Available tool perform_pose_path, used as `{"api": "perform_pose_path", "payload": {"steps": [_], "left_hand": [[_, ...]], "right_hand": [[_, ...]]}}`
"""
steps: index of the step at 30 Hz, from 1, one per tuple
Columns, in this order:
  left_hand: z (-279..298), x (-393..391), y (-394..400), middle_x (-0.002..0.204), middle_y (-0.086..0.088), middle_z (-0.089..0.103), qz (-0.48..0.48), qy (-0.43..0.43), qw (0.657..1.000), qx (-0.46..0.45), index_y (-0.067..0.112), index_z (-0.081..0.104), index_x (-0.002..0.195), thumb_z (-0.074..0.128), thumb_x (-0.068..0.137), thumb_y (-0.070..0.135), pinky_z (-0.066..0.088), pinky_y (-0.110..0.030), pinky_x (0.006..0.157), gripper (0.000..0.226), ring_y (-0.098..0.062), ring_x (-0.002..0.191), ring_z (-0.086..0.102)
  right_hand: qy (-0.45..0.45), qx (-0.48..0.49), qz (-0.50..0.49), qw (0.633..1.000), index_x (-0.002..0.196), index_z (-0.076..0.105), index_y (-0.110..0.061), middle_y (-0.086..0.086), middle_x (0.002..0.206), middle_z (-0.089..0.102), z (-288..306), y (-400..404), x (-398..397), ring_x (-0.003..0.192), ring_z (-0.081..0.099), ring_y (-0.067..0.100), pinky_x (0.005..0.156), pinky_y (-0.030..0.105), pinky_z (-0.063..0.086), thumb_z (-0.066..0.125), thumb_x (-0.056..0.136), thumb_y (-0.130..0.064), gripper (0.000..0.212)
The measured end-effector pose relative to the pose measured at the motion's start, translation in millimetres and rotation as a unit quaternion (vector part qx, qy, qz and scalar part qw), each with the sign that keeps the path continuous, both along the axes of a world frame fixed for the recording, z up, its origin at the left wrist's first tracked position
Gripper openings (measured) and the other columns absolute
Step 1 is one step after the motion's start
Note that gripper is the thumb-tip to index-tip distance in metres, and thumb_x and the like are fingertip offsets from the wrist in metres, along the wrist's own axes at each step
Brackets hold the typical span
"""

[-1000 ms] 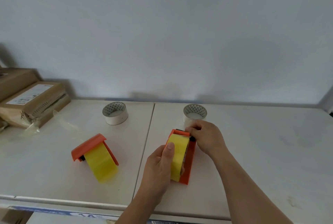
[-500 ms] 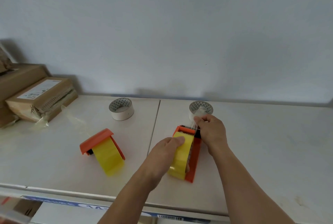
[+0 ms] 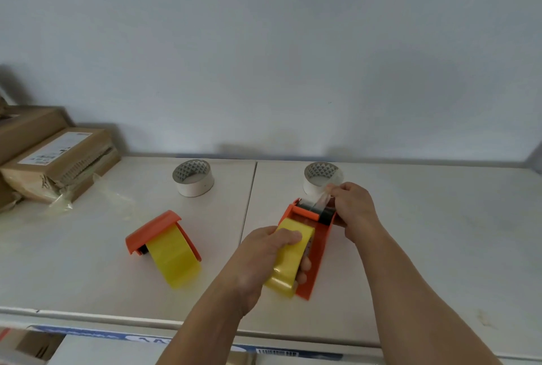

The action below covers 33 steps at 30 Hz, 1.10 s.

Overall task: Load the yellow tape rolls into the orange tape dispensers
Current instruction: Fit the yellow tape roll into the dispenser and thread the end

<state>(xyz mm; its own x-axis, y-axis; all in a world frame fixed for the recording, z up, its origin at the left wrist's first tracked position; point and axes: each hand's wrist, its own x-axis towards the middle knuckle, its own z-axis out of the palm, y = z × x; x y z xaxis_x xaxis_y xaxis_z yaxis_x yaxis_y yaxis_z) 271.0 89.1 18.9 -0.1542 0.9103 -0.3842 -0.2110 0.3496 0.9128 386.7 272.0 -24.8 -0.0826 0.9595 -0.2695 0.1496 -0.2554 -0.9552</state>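
A bright yellow roll of plastic tape [image 3: 289,259] sits in an orange plastic tape dispenser [image 3: 318,256] near the front edge of the white table [image 3: 440,232], just right of the seam between its two panels. The left hand [image 3: 258,262] wraps around the roll, thumb across its top and fingertips [image 3: 305,269] curled under its right side. The right hand [image 3: 353,209], at the dispenser's far end, pinches a clear strip of tape [image 3: 321,199] between thumb and forefinger, drawn up from the black roller [image 3: 315,208]. A second orange dispenser with a yellow roll [image 3: 170,247] lies tilted on the left panel, well apart from both hands. Two white, nearly spent tape cores stand near the back edge: one [image 3: 193,178] on the left panel, the other [image 3: 321,178] just behind the right hand. Brown cardboard boxes [image 3: 58,159] are stacked at the back left corner.
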Motion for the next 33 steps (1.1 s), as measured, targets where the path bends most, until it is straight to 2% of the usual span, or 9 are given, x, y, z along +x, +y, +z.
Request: {"api": "perform_pose_path", "payload": {"steps": [6, 10, 14, 17, 24, 26, 29, 31, 33], "left_hand": [[0.0, 2.6, 4.3, 0.067, -0.013, 0.069, 0.007, 0.031, 0.999, -0.021, 0.002, 0.066, 0.098, 0.062, 0.093, 0.041, 0.056, -0.039, 0.064, 0.040, -0.023, 0.051, 0.062], [-6.8, 0.2, 3.1, 0.065, -0.010, 0.069, 0.040, 0.037, 0.999, 0.004, 0.000, 0.068, 0.102, 0.067, 0.088, 0.041, 0.054, -0.038, 0.063, 0.044, -0.021, 0.050, 0.061], [-10.6, -6.0, 1.9, 0.089, -0.006, 0.080, 0.050, 0.063, 0.996, 0.030, 0.012, 0.071, 0.108, 0.070, 0.074, 0.052, 0.061, -0.044, 0.083, 0.052, -0.024, 0.079, 0.076], [-9.8, -5.7, 1.3, 0.097, -0.007, 0.079, 0.061, 0.064, 0.994, 0.056, 0.014, 0.071, 0.107, 0.069, 0.073, 0.048, 0.060, -0.049, 0.088, 0.048, -0.028, 0.091, 0.076], [-2.2, 1.8, 2.3, 0.085, -0.004, 0.079, 0.109, 0.040, 0.985, 0.126, 0.025, 0.076, 0.084, 0.069, 0.070, 0.040, 0.061, -0.043, 0.077, 0.022, -0.023, 0.079, 0.076], [0.0, 2.8, 3.7, 0.084, -0.003, 0.079, 0.117, 0.033, 0.982, 0.146, 0.032, 0.079, 0.079, 0.069, 0.070, 0.039, 0.061, -0.039, 0.074, 0.014, -0.020, 0.076, 0.076], [0.7, 3.2, 6.0, 0.090, -0.008, 0.078, 0.141, 0.025, 0.976, 0.165, 0.029, 0.078, 0.084, 0.075, 0.064, 0.045, 0.061, -0.040, 0.075, 0.026, -0.026, 0.083, 0.076], [-0.4, 3.2, 7.5, 0.093, -0.010, 0.077, 0.155, 0.014, 0.972, 0.173, 0.025, 0.077, 0.087, 0.075, 0.062, 0.046, 0.061, -0.041, 0.075, 0.032, -0.028, 0.085, 0.076], [-0.6, 3.1, 8.1, 0.092, -0.008, 0.078, 0.167, 0.005, 0.970, 0.176, 0.028, 0.078, 0.085, 0.073, 0.069, 0.040, 0.061, -0.040, 0.074, 0.021, -0.027, 0.086, 0.076]], "right_hand": [[-0.038, 0.017, 0.000, 0.999, 0.086, 0.058, -0.012, 0.014, 0.085, 0.067, 2.3, 2.0, 3.9, 0.061, 0.065, 0.022, 0.059, 0.038, 0.057, 0.050, 0.100, -0.024, 0.020], [-0.040, 0.027, -0.020, 0.999, 0.091, 0.058, -0.006, 0.017, 0.089, 0.069, 5.4, 7.9, 5.5, 0.061, 0.066, 0.023, 0.053, 0.033, 0.057, 0.049, 0.100, -0.021, 0.019], [-0.005, 0.003, -0.043, 0.999, 0.082, 0.055, -0.011, 0.017, 0.094, 0.069, 6.2, 12.3, 9.9, 0.074, 0.069, 0.028, 0.066, 0.040, 0.062, 0.052, 0.099, -0.020, 0.019], [0.030, -0.025, -0.064, 0.997, 0.085, 0.056, -0.008, 0.016, 0.091, 0.068, 7.8, 13.0, 12.9, 0.079, 0.069, 0.030, 0.069, 0.042, 0.061, 0.054, 0.096, -0.015, 0.013], [0.147, -0.114, -0.093, 0.978, 0.077, 0.060, -0.004, 0.011, 0.065, 0.058, 4.8, -6.1, 13.9, 0.054, 0.056, 0.019, 0.041, 0.024, 0.048, 0.052, 0.088, 0.000, 0.013], [0.188, -0.131, -0.070, 0.971, 0.091, 0.070, -0.002, 0.013, 0.068, 0.070, 3.3, -19.9, 8.4, 0.057, 0.064, 0.023, 0.049, 0.030, 0.056, 0.059, 0.087, -0.003, 0.012], [0.248, -0.164, -0.013, 0.955, 0.105, 0.072, 0.001, 0.023, 0.097, 0.075, -3.2, -39.7, -1.9, 0.089, 0.070, 0.040, 0.089, 0.056, 0.056, 0.057, 0.091, -0.007, 0.023], [0.301, -0.195, 0.023, 0.933, 0.115, 0.069, 0.001, 0.027, 0.115, 0.069, -6.3, -48.4, -6.2, 0.108, 0.065, 0.044, 0.097, 0.060, 0.049, 0.051, 0.095, -0.011, 0.030], [0.372, -0.199, 0.064, 0.904, 0.124, 0.067, -0.005, 0.026, 0.122, 0.067, -7.7, -52.5, -8.8, 0.116, 0.061, 0.044, 0.097, 0.059, 0.049, 0.057, 0.092, -0.023, 0.038]]}}
